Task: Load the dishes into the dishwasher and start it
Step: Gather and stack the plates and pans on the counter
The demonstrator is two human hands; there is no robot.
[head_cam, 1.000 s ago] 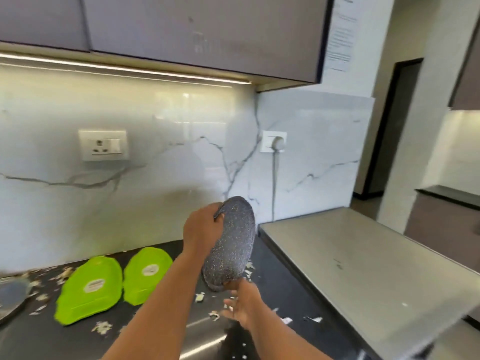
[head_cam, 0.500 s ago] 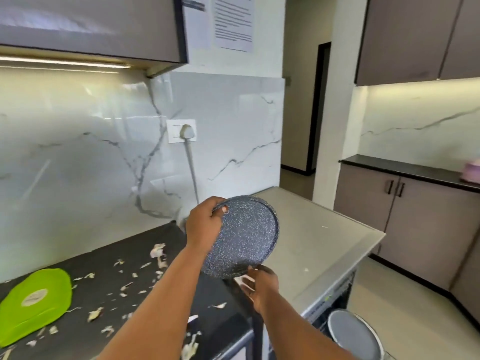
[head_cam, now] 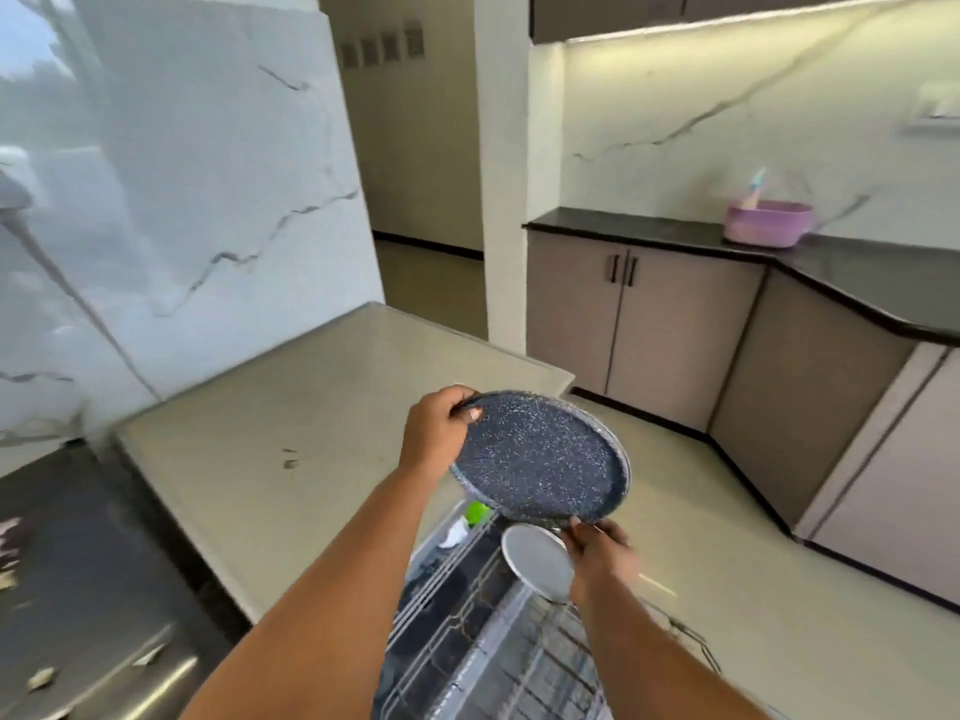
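Observation:
A dark speckled round plate (head_cam: pixel 540 459) is held tilted in the air between both hands. My left hand (head_cam: pixel 436 433) grips its far left rim, thumb on the top face. My right hand (head_cam: pixel 597 550) holds the near lower edge from below. Beneath the plate the dishwasher's wire rack (head_cam: pixel 498 646) is pulled out. A grey plate (head_cam: pixel 537 561) stands on edge in the rack, just left of my right hand. Something green (head_cam: pixel 478 511) and something white show deeper in the rack.
A beige countertop (head_cam: pixel 291 439) lies to the left, above the dishwasher. The dark counter (head_cam: pixel 78 589) with scraps is at far left. Across the floor stand cabinets under a black counter (head_cam: pixel 675 236) with a pink basket (head_cam: pixel 769 223).
I have turned right from the dark counter, carrying the speckled plate in both hands. It now hangs flatter, above the open dishwasher rack. The green plates are out of view.

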